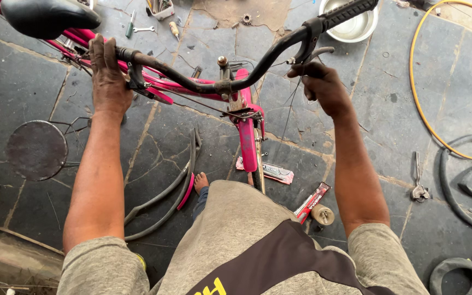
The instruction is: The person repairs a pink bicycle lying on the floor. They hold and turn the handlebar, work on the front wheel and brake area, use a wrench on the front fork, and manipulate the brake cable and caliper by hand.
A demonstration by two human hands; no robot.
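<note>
Black handlebar [203, 82] of pink bike [247, 136] sits between both hands, above stone floor [389, 82]. Left hand [107, 76] rests on left end of bar, fingers wrapped over it. Right hand [323, 87] just under right side of bar, fingers curled near brake lever [315, 53]; cannot tell if they hold thin cable [290, 109]. Black grip [350, 10] up past right fingers. Black seat [47, 16] above left fingers. Metal bowl [356, 27] beyond right hand. Pliers [419, 180] and yellow hose [427, 114] far right. Rubber tube [176, 191] on floor below left arm.
</note>
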